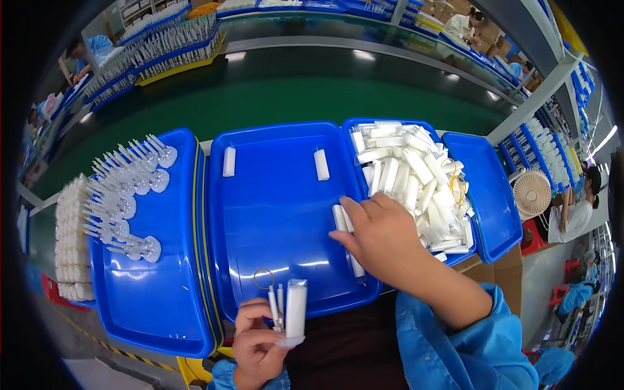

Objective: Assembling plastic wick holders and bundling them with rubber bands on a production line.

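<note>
Near the front edge of the middle blue tray [286,240], my left hand [257,344] grips a white part with a round base [290,340]. Thin white rods stand up from that base, and a white rectangular sleeve [296,309] rises upright beside them. My right hand [387,240] is at the tray's right side, thumb and index finger closed around a small white block [339,218]. Its other fingers are curled and partly hidden. Another white block [357,266] lies below that hand. Two more, a left block [229,162] and a right block [322,165], rest farther back.
A heaped tray of white blocks [409,166] stands right, with a blue tray [484,195] beyond. To the left, a blue tray [149,292] carries rows of rodded parts [123,201]. A green conveyor belt [292,97] runs behind. A fan [531,193] stands far right; other people work nearby.
</note>
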Available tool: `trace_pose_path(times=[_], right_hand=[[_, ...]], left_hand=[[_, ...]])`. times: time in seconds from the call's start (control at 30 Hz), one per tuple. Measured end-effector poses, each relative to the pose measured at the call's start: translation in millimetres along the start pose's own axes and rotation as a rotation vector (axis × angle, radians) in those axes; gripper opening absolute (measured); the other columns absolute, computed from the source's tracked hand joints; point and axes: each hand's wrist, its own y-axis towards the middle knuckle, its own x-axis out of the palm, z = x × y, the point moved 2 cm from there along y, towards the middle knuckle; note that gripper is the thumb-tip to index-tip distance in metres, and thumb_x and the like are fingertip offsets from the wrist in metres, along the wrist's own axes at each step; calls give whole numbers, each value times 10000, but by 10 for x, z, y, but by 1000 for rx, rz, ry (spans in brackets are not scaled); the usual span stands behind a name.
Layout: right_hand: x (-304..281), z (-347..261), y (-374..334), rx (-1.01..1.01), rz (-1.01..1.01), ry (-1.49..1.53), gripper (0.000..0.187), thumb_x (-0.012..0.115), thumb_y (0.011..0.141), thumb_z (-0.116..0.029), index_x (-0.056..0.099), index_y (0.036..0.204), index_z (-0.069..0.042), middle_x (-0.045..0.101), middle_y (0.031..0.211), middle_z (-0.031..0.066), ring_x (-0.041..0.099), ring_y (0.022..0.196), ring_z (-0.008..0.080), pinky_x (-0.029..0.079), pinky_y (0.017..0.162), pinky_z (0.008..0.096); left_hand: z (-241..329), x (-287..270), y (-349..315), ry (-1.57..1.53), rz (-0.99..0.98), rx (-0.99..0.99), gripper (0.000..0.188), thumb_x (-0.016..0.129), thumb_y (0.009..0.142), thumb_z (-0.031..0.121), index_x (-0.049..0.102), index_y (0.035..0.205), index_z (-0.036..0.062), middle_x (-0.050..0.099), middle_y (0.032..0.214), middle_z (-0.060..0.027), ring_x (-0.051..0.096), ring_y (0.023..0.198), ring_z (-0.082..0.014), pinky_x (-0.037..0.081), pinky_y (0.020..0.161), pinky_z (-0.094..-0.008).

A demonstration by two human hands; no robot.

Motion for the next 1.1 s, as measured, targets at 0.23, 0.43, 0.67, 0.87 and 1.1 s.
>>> trace_pose_path(times=[0.23,0.43,0.67,0.87,1.1], right_hand=[[281,-249,135,-86,-77,-39,434,655,707,-150,553,1106,-11,574,856,124,552,813,255,472,678,325],[227,-236,97,-222,50,307,271,596,719,-42,599,988,-9,559,835,106,567,725,225,462,581,323],[51,-140,-150,197,-130,1275,291,568,810,28,566,1099,-5,558,899,36,508,652,42,395,541,189],[90,-86,-243,498,-241,1938,353,534,879,-47,478,1224,-1,563,914,33,412,598,54,347,533,174],[123,-109,-262,492,-177,1907,424,503,910,-137,405,1301,-4,549,928,36,438,684,60,372,600,193]], left_hand=[[139,-100,5,345,77,191,235,679,784,211,459,850,161,568,920,-99,394,1120,-339,302,937,-442],[230,-97,21,337,-63,106,150,739,707,214,604,716,151,617,859,-66,396,1100,-342,251,947,-485],[232,13,117,350,-166,126,227,770,591,91,718,782,203,618,892,-3,402,1056,-315,313,879,-407],[170,119,144,309,-209,180,220,752,608,88,716,782,218,632,872,50,414,1037,-276,302,876,-397],[141,184,142,336,-230,164,199,749,613,144,718,785,240,634,847,91,416,1018,-247,254,910,-418]])
